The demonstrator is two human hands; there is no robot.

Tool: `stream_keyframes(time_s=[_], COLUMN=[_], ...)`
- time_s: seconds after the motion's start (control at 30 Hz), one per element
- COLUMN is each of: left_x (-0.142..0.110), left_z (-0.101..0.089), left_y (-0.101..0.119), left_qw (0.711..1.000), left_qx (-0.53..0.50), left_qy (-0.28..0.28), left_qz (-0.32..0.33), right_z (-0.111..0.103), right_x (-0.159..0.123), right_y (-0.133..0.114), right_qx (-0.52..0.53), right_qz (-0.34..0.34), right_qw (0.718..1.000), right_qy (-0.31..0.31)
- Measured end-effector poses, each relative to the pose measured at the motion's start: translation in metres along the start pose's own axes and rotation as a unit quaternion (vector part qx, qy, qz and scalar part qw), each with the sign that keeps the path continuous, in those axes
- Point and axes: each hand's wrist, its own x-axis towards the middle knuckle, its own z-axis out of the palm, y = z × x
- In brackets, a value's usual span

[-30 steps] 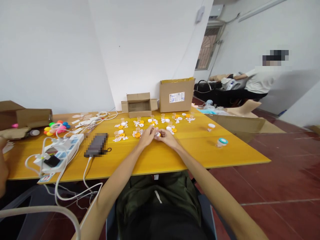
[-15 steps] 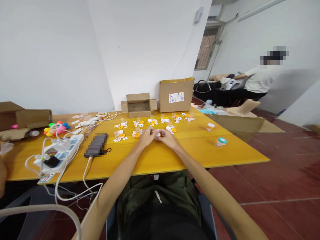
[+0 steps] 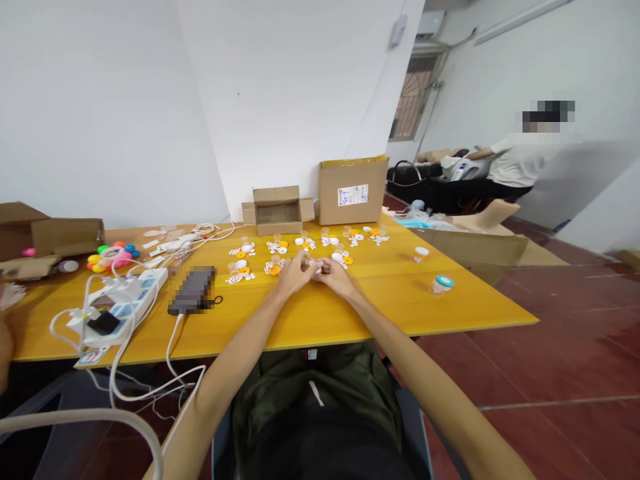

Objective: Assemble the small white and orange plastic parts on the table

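Note:
My left hand [image 3: 297,273] and my right hand [image 3: 337,275] meet above the middle of the table, fingers closed around a small clear cup with a white lid [image 3: 318,265]. Most of the cup is hidden behind the fingers; my left thumb lies across it. Around the hands are groups of small clear cups, white and orange lids, and little white pieces with dark marks. An orange lid [image 3: 275,270] lies left of my left hand. Just beyond my right hand is another orange lid [image 3: 349,261].
To the right stand a white-lidded cup [image 3: 421,252] and a teal-lidded cup [image 3: 444,283]. An open carton [image 3: 277,213] and a taller carton [image 3: 353,193] are at the back. A phone [image 3: 193,291], power strip [image 3: 127,308] and cables occupy the left. A person [image 3: 517,160] sits far right.
My left thumb and fingers have shifted over the cup, so less of its white lid shows. Both hands stay in nearly the same place. The seated person's head has dipped slightly.

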Motion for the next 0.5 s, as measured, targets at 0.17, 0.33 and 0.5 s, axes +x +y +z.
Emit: stream_keyframes(time_s=[0.17, 0.33, 0.5], left_x=[-0.0003, 0.0019, -0.0012], left_z=[-0.0004, 0.001, -0.0015], left_y=[0.0007, -0.0029, 0.0007], left_qw=[0.999, 1.0, 0.999], left_qx=[-0.027, 0.007, -0.023], left_qy=[-0.013, 0.016, -0.029], left_qz=[0.032, -0.011, 0.019], right_z=[0.0002, 0.0007, 0.0003], right_x=[0.001, 0.0001, 0.0], right_y=[0.0013, 0.0012, 0.0006], right_qx=[0.013, -0.005, 0.001], right_qz=[-0.01, -0.013, -0.008], right_qw=[1.0, 1.0, 1.0], right_qy=[0.002, -0.003, 0.015])
